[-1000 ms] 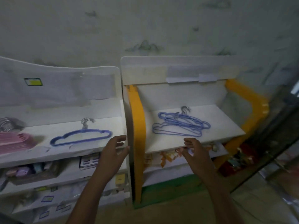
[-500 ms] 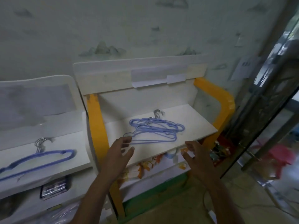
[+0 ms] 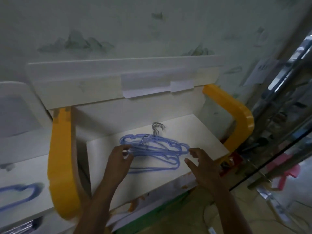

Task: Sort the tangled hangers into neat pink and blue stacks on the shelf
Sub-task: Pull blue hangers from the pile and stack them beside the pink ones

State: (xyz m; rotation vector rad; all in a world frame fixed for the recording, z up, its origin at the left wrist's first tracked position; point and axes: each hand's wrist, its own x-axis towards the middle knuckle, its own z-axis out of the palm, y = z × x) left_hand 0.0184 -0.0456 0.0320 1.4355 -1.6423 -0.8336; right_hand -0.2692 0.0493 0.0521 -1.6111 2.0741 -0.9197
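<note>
A tangled pile of blue hangers (image 3: 157, 149) with metal hooks (image 3: 157, 127) lies on the white shelf (image 3: 202, 132) of the yellow-sided rack. My left hand (image 3: 118, 159) is at the pile's left end, thumb and fingers curled round the wires there. My right hand (image 3: 200, 161) is at the right end, fingers spread, fingertips touching the outermost hanger. Another blue hanger (image 3: 22, 193) lies alone on the neighbouring white shelf at the left edge, blurred. No pink hangers show in this view.
Yellow side panels (image 3: 62, 166) frame the rack; the right one (image 3: 236, 115) curves down beside the shelf. Orange items sit on the lower shelf under its edge. A glass door with a metal frame (image 3: 278, 98) stands close on the right, a pink stool (image 3: 283, 171) beyond it.
The view has swung right and closer to the yellow rack. Both hands moved up from the shelf's front edge onto the blue hanger pile, left hand closing on its left end.
</note>
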